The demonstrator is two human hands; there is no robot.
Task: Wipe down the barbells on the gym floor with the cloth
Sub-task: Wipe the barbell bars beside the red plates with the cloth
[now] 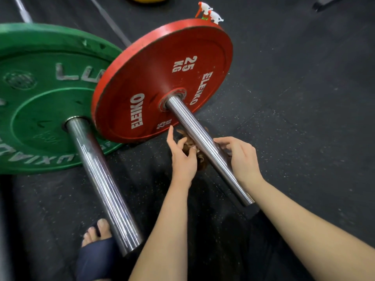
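**Head view: cloth slung under the red-plate sleeve, a hand on each side**

The red plate's [154, 78] sleeve [205, 147] runs with its long axis from 11 o'clock at the plate to 5 o'clock at its free end. The brown cloth [199, 164] lies bunched beneath it, about midway along, mostly on the 9 o'clock side.

The left hand [183, 161] is just beside the sleeve at its 9 o'clock. Its index finger points toward 12 while the other fingers and thumb curl in and pinch the cloth. The right hand [242, 159] sits at the sleeve's 3 o'clock, fingers bent and touching the steel. Whether they also hold a cloth end is hidden by the sleeve.

Both hands are equally near, so the wipe likely turns on drawing the cloth across the axis or sliding it along toward 11 or 5.

A green plate [40, 108] with its own sleeve [103, 183] lies at 9 o'clock, and spray bottles [211, 14] stand at 12.
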